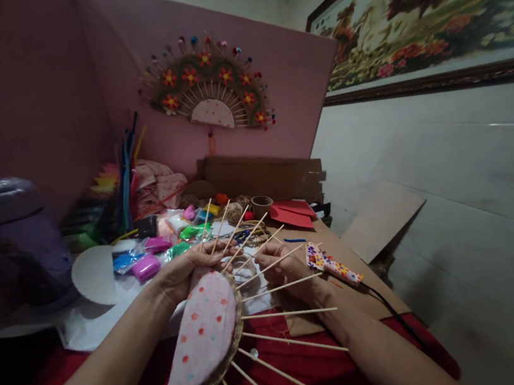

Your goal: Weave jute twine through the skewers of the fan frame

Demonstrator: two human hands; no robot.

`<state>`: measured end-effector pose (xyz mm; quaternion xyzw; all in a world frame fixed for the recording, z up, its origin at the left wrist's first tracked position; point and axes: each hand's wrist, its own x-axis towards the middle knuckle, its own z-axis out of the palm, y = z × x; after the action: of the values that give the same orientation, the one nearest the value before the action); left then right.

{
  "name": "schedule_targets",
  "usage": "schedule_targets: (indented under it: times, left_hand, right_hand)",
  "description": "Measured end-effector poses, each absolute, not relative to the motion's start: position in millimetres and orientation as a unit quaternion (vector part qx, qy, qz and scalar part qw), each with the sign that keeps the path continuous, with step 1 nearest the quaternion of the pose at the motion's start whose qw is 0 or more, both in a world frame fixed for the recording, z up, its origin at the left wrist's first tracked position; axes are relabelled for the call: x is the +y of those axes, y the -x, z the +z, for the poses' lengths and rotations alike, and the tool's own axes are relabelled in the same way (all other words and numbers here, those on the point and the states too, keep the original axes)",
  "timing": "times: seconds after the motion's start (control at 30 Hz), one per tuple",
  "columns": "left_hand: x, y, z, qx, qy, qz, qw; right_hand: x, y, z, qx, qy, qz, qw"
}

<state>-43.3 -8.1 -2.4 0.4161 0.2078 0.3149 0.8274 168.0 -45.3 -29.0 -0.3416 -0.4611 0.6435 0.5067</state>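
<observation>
A half-round piece [206,333] covered in pale cloth with red dots is tilted in front of me, twine along its curved edge and thin wooden sticks [289,313] fanning out from it. At its upper end my left hand [202,262] is closed on the piece, fingers behind the sticks. My right hand [279,262] is behind the sticks on the right, thumb and fingers pinched together near them; whatever is between the fingertips is too small to make out.
A flowered glue gun [331,265] lies on cardboard [362,299] at the right, its cord trailing forward. Colourful clay packets [146,267], a tape roll [261,204] and red paper [292,213] lie behind. A purple container [22,257] stands left. A finished fan [209,91] hangs behind.
</observation>
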Motion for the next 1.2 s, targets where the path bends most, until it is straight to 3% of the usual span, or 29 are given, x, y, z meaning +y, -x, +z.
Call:
schedule_targets:
  times: [1.2]
  left_hand:
    - [-8.7, 43.1, -1.4, 0.207, -0.410, 0.322, 0.828]
  right_hand:
    - [-49.6, -169.9, -27.5, -0.501, 0.324, 0.626, 0.502]
